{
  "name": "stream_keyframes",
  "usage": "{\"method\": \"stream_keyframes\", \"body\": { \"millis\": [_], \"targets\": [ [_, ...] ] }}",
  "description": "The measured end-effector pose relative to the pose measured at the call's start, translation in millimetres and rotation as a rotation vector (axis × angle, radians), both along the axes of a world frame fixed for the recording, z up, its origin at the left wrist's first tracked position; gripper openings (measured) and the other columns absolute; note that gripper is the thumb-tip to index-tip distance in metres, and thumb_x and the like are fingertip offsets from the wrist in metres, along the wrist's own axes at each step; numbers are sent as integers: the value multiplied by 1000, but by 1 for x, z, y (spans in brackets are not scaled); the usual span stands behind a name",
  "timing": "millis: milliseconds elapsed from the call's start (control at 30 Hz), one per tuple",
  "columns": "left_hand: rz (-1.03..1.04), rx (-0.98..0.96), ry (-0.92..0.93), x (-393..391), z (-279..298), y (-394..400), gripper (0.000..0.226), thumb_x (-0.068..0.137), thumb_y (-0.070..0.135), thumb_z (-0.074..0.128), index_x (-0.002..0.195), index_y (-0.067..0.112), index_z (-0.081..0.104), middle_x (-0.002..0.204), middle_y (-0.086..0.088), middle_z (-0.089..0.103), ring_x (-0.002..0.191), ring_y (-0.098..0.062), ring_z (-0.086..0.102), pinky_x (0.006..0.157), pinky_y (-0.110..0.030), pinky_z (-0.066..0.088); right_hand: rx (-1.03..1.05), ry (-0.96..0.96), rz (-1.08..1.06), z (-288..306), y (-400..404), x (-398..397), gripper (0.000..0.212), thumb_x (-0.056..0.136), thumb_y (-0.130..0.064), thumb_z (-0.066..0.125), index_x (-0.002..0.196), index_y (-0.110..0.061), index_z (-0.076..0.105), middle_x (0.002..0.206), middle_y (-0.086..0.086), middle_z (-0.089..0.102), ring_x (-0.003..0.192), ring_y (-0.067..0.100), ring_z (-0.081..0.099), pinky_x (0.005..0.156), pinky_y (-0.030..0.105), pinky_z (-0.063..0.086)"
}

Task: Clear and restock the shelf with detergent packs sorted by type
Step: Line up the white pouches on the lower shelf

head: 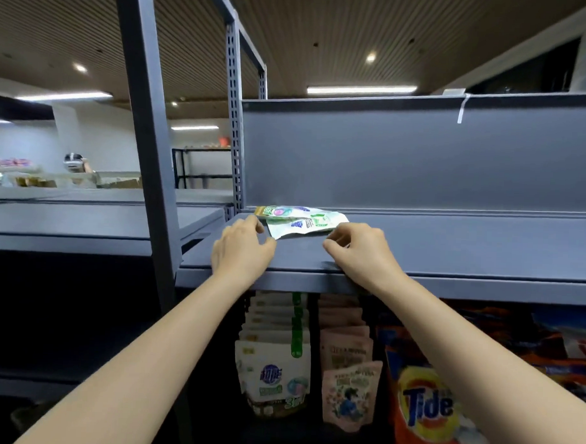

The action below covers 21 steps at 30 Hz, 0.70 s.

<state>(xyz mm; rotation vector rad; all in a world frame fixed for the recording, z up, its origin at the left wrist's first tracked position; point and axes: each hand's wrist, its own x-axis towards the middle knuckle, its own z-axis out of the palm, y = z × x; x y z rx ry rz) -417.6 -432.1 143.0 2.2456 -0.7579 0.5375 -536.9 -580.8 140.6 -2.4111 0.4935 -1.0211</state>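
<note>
A white-and-green detergent pack (pixel 300 220) lies flat on the grey top shelf (pixel 450 247), near its left end and close to the back panel. My left hand (pixel 242 248) rests on the shelf with fingers curled, its fingertips at the pack's left front corner. My right hand (pixel 360 249) is at the pack's right front corner, thumb and fingers pinched close together. Whether either hand grips the pack is unclear. On the shelf below stand a row of white-and-green packs (pixel 273 370), a row of pink packs (pixel 345 383) and orange Tide bags (pixel 428 409).
A grey upright post (pixel 148 150) stands left of the shelf, a perforated post (pixel 235 120) at its back corner. Another grey shelf (pixel 85 221) extends to the left. Far off at the left, a person with a headset (pixel 74 164) is at a counter.
</note>
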Motion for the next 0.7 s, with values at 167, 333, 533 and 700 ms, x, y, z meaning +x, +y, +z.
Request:
{"method": "stream_keyframes", "body": {
  "millis": [167, 333, 533, 700],
  "targets": [
    [25, 221, 23, 55, 19, -33, 42, 88, 24, 48, 130, 21, 47, 132, -8, 49, 123, -29, 42, 93, -37, 37, -170, 227, -81, 21, -26, 49, 19, 83, -22, 56, 99, -20, 65, 103, 3, 66, 98, 26, 58, 75, 31, 48],
    [-24, 313, 1, 99, 36, -78, 46, 89, 19, 46, 134, 21, 44, 136, -5, 48, 124, -28, 42, 94, -37, 37, -586, 436, -48, 29, -37, 90, 26, 84, -22, 53, 107, -15, 61, 112, 3, 61, 108, 26, 53, 76, 30, 42],
    [-146, 579, -101, 131, 34, -118, 60, 89, 24, 50, 145, 31, 30, 150, 4, 33, 135, -24, 33, 105, -38, 33, -930, 553, -103, 29, -47, 119, 23, 86, -10, 46, 101, -14, 64, 98, 3, 59, 91, 26, 45, 67, 33, 29],
    [-140, 653, -36, 149, 24, -132, 58, 91, 24, 46, 145, 39, 29, 147, 1, 39, 134, -25, 36, 101, -35, 37, -785, 582, -102, 23, -60, 124, 49, 90, -6, 40, 135, -25, 45, 122, 1, 55, 112, 27, 47, 76, 31, 35]
  ]
}}
